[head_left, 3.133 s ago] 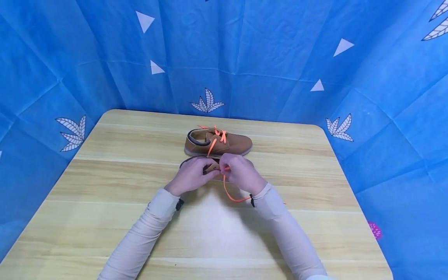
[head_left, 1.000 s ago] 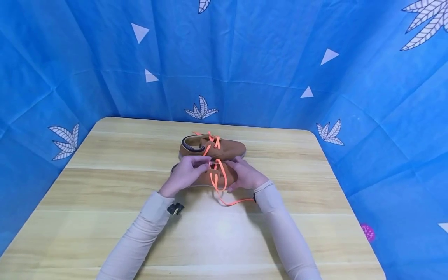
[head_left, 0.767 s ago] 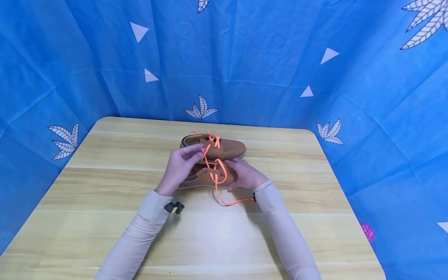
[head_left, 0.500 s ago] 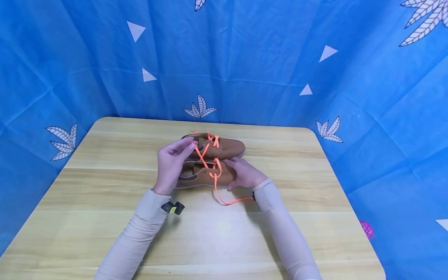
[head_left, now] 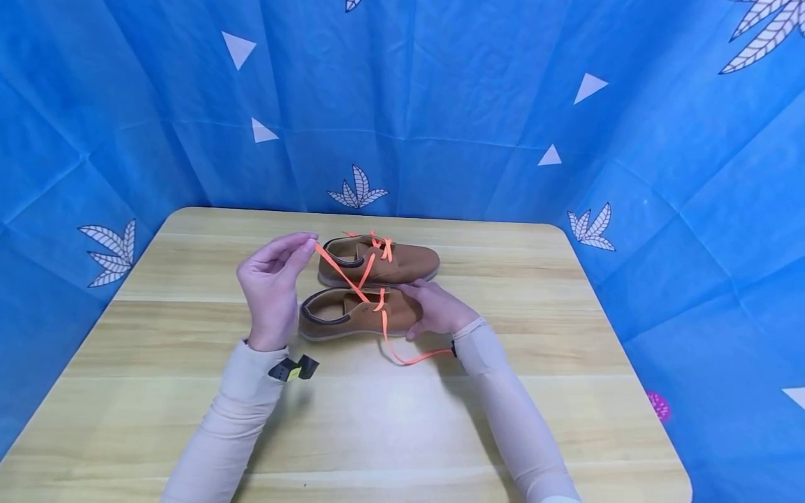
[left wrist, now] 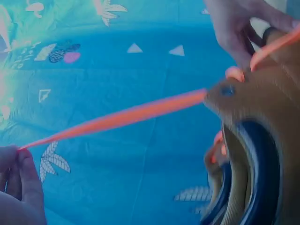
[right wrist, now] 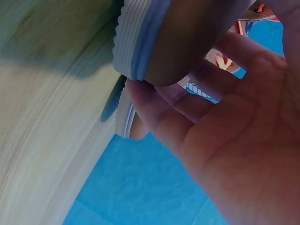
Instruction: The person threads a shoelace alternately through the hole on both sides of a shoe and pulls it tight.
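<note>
A blue curtain [head_left: 472, 77], printed with white triangles and leaf sprays, hung behind and along the sides of a pale wooden table [head_left: 377, 433]. Two light sleeves reached in over the tabletop from the near edge, the left sleeve [head_left: 216, 426] and the right sleeve [head_left: 518, 426].

Two brown shoes stood upright near the middle of the table, side by side, toes pointing right and dark-lined collars at the left. The near shoe [head_left: 355, 323] lay just in front of the far shoe [head_left: 411, 263]; whether their sides touched could not be told.

The left hand [head_left: 272, 293] was raised above the table, left of the shoes, its thumb and fingers pinching one end of an orange lace [head_left: 339, 271]. The right hand [head_left: 443, 309] gripped the toe of the near shoe — thumb on the near side, fingers curled round the front.

The pinched strand ran straight and taut from the near shoe's eyelet flap [left wrist: 228, 90] to the left fingertips. The lace's other end trailed over the near side onto the table, toward the right wrist. Crossed orange laces [head_left: 387, 250] sat on the far shoe.

A dark device [head_left: 293, 369] with a yellow patch was worn at the left wrist.
</note>
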Motion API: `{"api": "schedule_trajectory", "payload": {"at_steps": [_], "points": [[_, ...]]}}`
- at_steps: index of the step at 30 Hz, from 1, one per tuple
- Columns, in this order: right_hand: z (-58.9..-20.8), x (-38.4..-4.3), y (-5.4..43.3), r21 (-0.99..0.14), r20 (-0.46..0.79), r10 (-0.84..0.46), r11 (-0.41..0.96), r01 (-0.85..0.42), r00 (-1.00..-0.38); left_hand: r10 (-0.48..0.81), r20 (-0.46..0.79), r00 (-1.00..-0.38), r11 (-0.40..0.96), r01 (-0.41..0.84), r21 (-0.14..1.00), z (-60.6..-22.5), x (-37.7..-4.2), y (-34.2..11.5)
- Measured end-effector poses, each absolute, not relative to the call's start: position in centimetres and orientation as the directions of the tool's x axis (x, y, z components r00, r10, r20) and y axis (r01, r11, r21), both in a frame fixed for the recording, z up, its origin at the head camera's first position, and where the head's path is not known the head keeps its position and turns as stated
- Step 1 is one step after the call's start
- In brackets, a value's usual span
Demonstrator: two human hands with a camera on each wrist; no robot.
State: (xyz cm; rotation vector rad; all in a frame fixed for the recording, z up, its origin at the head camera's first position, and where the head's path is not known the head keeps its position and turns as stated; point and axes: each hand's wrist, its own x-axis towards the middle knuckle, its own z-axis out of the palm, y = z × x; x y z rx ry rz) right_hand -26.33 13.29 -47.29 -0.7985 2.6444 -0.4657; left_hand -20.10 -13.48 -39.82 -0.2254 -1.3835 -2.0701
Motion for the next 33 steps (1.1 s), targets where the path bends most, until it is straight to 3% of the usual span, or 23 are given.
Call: {"api": "schedule_trajectory", "payload": {"at_steps": [3, 5, 8, 10, 15, 18, 20, 24, 27, 30, 33], "points": [[-47.4, -26.3, 13.4, -0.399, -0.208, -0.591, 0.779, -0.484, -0.78, -0.33, 0.431, -0.84, -0.058, 0.473, 0.879, -40.3, -20.7, -15.2], [-47.4, -26.3, 13.5, -0.4, -0.195, -0.599, 0.772, -0.495, -0.777, -0.26, 0.401, -0.879, 0.161, 0.37, 0.915, -41.0, -21.3, -16.9], [-47.3, -26.2, 13.6, -0.4, -0.183, -0.607, 0.765, -0.505, -0.774, -0.137, 0.332, -0.933, 0.474, 0.232, 0.85, -42.7, -22.3, -18.9], [-47.2, -26.1, 13.7, -0.399, -0.189, -0.601, 0.77, -0.498, -0.777, -0.057, 0.267, -0.962, 0.613, 0.178, 0.77, -43.9, -22.9, -19.7], [-46.8, -25.9, 13.8, -0.422, -0.214, -0.591, 0.774, -0.472, -0.778, 0.106, -0.004, -0.994, 0.755, 0.078, 0.651, -45.8, -23.8, -20.0], [-46.4, -25.9, 14.1, -0.463, -0.219, -0.618, 0.747, -0.477, -0.755, 0.14, -0.158, -0.977, 0.831, 0.029, 0.556, -45.8, -23.6, -19.8], [-46.1, -25.8, 14.2, -0.49, -0.179, -0.637, 0.719, -0.494, -0.75, 0.139, -0.195, -0.971, 0.875, 0.028, 0.484, -45.6, -23.2, -19.7], [-44.9, -25.6, 13.5, -0.539, 0.067, -0.674, 0.596, -0.595, -0.736, 0.164, -0.049, -0.985, 0.872, 0.121, 0.474, -44.0, -22.1, -18.8], [-44.1, -25.2, 12.4, -0.468, 0.237, -0.703, 0.522, -0.713, -0.67, 0.238, 0.15, -0.959, 0.822, 0.282, 0.495, -42.8, -21.1, -16.6], [-43.9, -25.0, 11.6, -0.362, 0.302, -0.749, 0.483, -0.797, -0.59, 0.336, 0.278, -0.9, 0.785, 0.43, 0.445, -42.2, -20.2, -13.9], [-44.3, -24.9, 11.1, -0.287, 0.331, -0.767, 0.472, -0.833, -0.549, 0.422, 0.342, -0.84, 0.78, 0.529, 0.334, -42.8, -19.7, -11.4]]}}
